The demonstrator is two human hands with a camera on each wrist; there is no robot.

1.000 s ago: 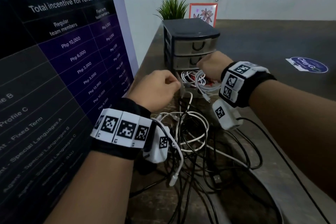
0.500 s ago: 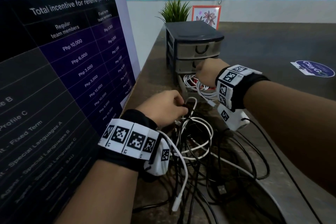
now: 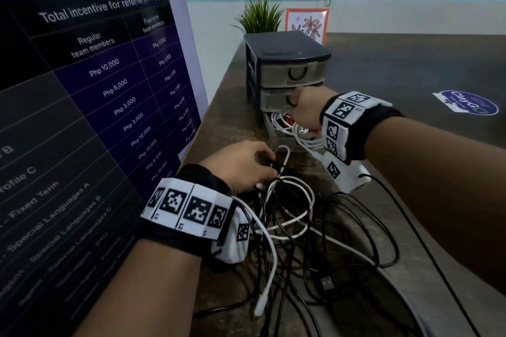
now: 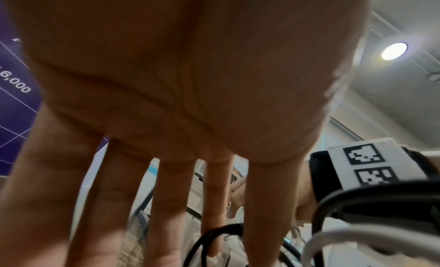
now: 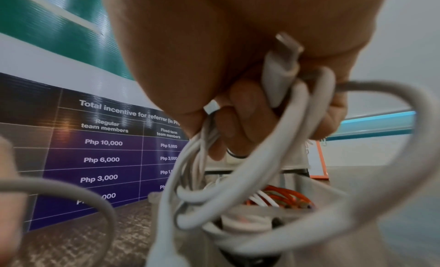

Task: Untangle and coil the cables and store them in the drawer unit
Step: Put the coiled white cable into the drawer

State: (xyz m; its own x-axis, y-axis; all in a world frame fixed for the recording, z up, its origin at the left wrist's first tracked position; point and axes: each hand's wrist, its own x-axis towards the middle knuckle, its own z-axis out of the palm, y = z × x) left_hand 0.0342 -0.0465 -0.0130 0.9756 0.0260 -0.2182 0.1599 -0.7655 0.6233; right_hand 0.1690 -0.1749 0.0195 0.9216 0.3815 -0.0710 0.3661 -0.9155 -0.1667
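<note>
Right hand (image 3: 304,109) gripped the coiled white cable (image 5: 238,186) over the open bottom drawer (image 3: 273,134); left hand (image 3: 241,164), having dropped from the drawer, spread straight fingers (image 4: 166,205) over the desk's tangle (image 3: 295,216).

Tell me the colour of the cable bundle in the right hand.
White; the cable bundle shows best in the right wrist view.

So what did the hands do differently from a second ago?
The left hand moved down and back toward the person, from beside the open drawer into the cable pile, fingers reaching among the loops. The right hand stayed over the open drawer, still gripping its white cable bundle. The drawer unit, plant and poster haven't moved.
</note>
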